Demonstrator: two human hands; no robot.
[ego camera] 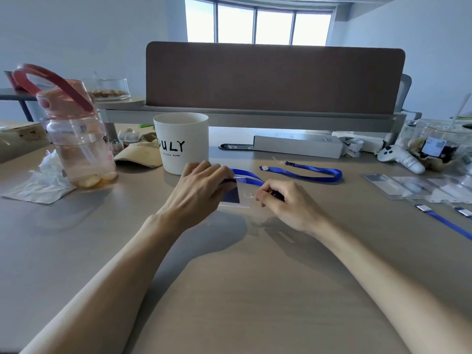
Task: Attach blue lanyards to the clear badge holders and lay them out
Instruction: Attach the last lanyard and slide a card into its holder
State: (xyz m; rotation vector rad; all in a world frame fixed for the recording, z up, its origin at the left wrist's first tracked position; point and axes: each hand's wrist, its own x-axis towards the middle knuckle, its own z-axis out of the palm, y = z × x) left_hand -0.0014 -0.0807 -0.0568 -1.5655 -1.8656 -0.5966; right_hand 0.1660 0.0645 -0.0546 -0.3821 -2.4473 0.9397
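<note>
My left hand (201, 185) grips a clear badge holder (233, 194) by its left side, just above the table's middle. My right hand (283, 203) is closed on the dark clip end of a blue lanyard (246, 175) at the holder's right edge; the clip itself is mostly hidden by my fingers. The lanyard runs back behind my left hand. A second blue lanyard (314, 173) lies looped on the table behind. More clear badge holders (398, 186) lie in a row at the right, with further blue lanyards (444, 221) in front of them.
A white cup (182, 141) stands just behind my left hand. A pink water bottle (76, 139) and crumpled tissue (43, 180) are at the left, a beige cap (143, 153) beside the cup. A white box (297, 145), a tape roll (353, 146) and a brown divider (273, 77) line the back.
</note>
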